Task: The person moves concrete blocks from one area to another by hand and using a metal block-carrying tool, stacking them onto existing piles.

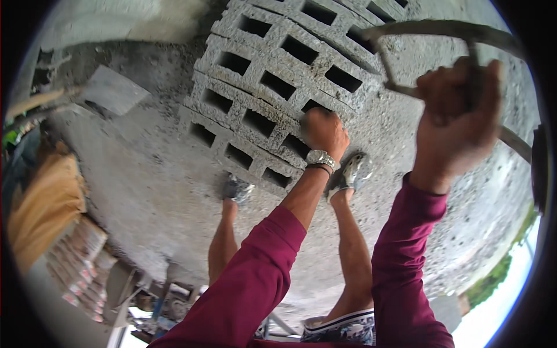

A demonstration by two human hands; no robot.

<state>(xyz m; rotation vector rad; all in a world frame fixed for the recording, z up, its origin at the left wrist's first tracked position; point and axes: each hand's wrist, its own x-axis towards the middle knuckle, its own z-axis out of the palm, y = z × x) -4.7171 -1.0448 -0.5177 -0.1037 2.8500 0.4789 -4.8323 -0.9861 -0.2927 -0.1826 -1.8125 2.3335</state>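
Observation:
Grey hollow concrete blocks [264, 104] stand stacked in rows at my feet, their rectangular holes facing me. My left hand [326, 133], with a metal watch on the wrist, is over the right side of the stack, beside one of the holes. Its fingers curl in and are blurred; whether they grip a block is hidden. Up on the right, my right hand [455, 113] is closed around the grip of a bent, dark metal frame [429, 27]. One arm of that frame reaches left toward the blocks, and a curved bar shows past my wrist.
Rough grey concrete floor [156, 197] surrounds the blocks. At left lie a flat grey plate [113, 90], an orange-tan sack [49, 197] and a pile of printed packages [81, 261]. Clutter sits at the lower left. My feet in patterned clogs [355, 169] flank the stack's near corner.

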